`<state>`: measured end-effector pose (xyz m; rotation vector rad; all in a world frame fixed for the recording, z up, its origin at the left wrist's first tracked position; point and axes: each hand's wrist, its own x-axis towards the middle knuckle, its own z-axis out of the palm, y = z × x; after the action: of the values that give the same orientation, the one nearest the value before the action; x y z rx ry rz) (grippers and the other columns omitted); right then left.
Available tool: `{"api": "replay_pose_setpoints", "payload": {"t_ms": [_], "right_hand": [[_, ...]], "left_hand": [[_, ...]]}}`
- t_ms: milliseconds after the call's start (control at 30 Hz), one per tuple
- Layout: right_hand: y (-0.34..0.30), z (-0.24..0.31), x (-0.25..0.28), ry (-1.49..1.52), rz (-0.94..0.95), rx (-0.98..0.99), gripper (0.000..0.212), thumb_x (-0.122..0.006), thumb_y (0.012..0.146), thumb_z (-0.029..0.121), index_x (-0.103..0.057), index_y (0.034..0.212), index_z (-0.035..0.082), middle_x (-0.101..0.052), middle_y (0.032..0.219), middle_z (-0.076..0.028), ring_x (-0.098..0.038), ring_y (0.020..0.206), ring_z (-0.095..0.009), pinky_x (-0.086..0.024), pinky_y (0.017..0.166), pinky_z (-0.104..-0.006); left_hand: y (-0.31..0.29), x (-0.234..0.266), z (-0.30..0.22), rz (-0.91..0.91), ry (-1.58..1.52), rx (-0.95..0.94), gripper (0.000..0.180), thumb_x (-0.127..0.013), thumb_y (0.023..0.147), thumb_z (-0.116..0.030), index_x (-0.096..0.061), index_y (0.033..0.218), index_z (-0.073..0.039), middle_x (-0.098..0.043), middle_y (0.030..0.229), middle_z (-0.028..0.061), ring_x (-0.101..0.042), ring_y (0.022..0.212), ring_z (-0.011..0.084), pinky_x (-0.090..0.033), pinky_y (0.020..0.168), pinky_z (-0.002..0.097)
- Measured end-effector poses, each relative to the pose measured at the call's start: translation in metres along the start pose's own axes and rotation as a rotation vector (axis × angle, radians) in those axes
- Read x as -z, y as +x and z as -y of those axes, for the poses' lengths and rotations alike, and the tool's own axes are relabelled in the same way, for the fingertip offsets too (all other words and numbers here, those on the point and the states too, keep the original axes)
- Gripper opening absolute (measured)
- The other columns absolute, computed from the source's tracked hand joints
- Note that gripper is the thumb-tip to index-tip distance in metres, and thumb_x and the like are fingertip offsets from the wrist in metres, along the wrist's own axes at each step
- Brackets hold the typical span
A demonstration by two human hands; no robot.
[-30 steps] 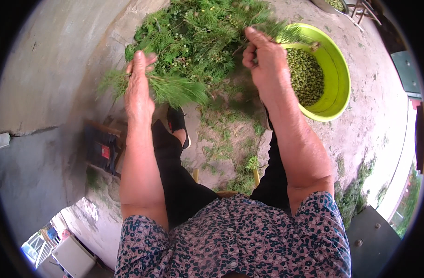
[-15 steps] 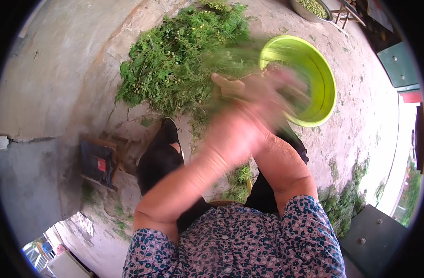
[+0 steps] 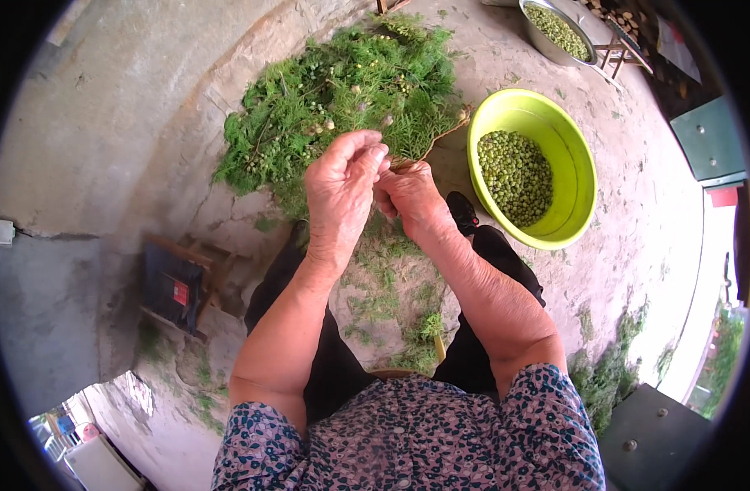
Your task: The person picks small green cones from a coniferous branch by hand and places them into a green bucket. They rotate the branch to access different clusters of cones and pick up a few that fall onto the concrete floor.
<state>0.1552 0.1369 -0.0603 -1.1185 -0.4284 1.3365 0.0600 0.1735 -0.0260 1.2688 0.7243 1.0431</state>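
My right hand is closed round the thin brown stem of a leafy green sprig, whose feathery foliage reaches away in front of it. Beside it my left hand has its thumb and fingers pinched together; what they hold, if anything, is hidden. Just beyond both hands spreads a heap of cut evergreen branches dotted with small pale green seed cones. To the right stands a yellow-green plastic tub, partly filled with small green seed cones.
A metal basin of similar green cones stands at the far right, by a small wooden stand. On the left is a low wooden stool with a dark cover. Loose green scraps litter the floor between my legs.
Both hands, blurred and crossed near the tub before, have come back left and are now side by side. The sprig shows clearly in my right hand, and the tub's contents are uncovered.
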Motion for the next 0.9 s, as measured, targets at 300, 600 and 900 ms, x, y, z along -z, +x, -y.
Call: {"api": "replay_pose_setpoints", "payload": {"t_ms": [300, 600, 900], "right_hand": [[0.01, -0.027, 0.001, -0.732, 0.082, 0.063, 0.004, -0.055, 0.078, 0.004, -0.058, 0.077, 0.001, -0.056, 0.059, -0.003, -0.052, 0.058, -0.009, -0.042, 0.05, -0.0263], [0.005, -0.018, -0.008, -0.794, 0.194, 0.011, 0.014, -0.062, 0.074, 0.01, -0.06, 0.084, 0.001, -0.064, 0.077, -0.007, -0.056, 0.069, -0.01, -0.046, 0.062, -0.0291], [0.01, -0.023, -0.009, -0.809, 0.185, 0.305, 0.016, -0.064, 0.071, 0.012, -0.061, 0.081, 0.0, -0.063, 0.073, -0.011, -0.058, 0.067, -0.015, -0.046, 0.062, -0.0311]], "left_hand": [[0.015, 0.008, 0.012, 0.061, 0.549, -0.129, 0.024, -0.062, 0.081, -0.012, -0.058, 0.1, 0.002, -0.063, 0.085, 0.0079, -0.057, 0.074, 0.0103, -0.046, 0.066, 0.0236], [0.018, 0.022, 0.009, 0.045, 0.034, 0.439, 0.019, -0.064, 0.08, -0.019, -0.062, 0.08, 0.0, -0.057, 0.07, -0.002, -0.048, 0.062, 0.0052, -0.038, 0.056, 0.0212], [0.018, 0.023, 0.0, 0.064, -0.245, 0.343, 0.014, -0.058, 0.083, -0.013, -0.06, 0.086, 0.0, -0.059, 0.07, 0.0034, -0.054, 0.06, 0.0096, -0.044, 0.055, 0.0209]]}}
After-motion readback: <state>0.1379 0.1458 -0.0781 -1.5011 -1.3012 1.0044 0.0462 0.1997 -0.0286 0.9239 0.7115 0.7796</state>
